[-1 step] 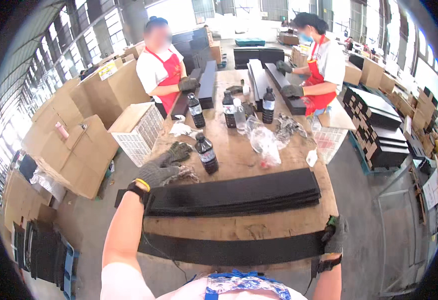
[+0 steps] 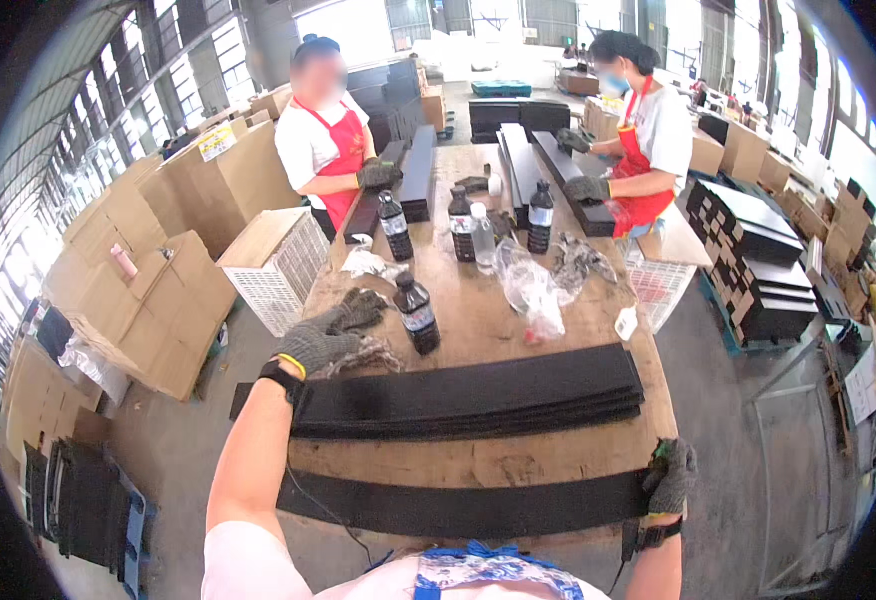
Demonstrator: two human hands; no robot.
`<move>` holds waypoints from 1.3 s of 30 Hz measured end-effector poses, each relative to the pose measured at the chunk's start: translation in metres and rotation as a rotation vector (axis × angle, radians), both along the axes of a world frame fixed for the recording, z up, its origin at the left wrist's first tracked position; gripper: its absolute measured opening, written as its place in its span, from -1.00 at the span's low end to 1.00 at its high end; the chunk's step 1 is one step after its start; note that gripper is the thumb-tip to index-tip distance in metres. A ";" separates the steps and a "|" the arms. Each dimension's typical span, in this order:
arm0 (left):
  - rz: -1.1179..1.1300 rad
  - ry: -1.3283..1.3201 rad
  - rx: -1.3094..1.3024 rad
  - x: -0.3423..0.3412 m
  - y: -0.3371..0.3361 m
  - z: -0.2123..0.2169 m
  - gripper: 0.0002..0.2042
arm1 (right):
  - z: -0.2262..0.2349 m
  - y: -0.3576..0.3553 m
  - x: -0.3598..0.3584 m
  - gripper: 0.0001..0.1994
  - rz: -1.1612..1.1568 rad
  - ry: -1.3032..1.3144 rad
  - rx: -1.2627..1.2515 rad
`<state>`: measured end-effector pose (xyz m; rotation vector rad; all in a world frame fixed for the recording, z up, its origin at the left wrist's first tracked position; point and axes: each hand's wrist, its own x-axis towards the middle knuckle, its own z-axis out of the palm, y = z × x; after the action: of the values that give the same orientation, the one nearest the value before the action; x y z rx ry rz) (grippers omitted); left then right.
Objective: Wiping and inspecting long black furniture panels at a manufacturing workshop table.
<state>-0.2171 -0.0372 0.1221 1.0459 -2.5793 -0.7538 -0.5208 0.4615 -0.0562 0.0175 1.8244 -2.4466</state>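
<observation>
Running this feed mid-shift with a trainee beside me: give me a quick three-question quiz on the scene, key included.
1. True or false: the right hand is at the right end of the front black board.
2. Which is closest to the left hand: A) crumpled rag, B) clear plastic bag, C) white crate?
3. How many bottles of dark liquid stand on the table?

Key: 1 true; 2 A; 3 four.

On the counter (image 2: 468, 322), 1 board (image 2: 468, 508) lies nearest, its right end at the right hand (image 2: 671, 480), a stack of boards (image 2: 458, 392) behind it, then 1 bottle (image 2: 417, 318) left of a plastic bag (image 2: 530, 285), and 4 bottles (image 2: 462, 228) farther back.
</observation>
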 end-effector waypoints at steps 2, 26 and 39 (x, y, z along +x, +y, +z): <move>-0.177 0.088 0.193 -0.012 -0.039 -0.021 -0.26 | -0.009 -0.002 0.001 -0.80 0.037 0.062 0.062; -0.267 0.650 1.167 -0.062 -0.053 -0.092 -0.78 | 0.005 -0.002 0.017 -0.70 -0.071 0.086 0.563; -0.181 0.983 1.838 -0.116 0.156 -0.070 -0.44 | 0.057 -0.004 0.049 -0.54 0.207 -0.071 -0.521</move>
<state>-0.3333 0.1188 0.0518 0.3080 -0.6435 -2.7865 -0.4714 0.4573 0.0007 -0.1120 1.0555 -2.6409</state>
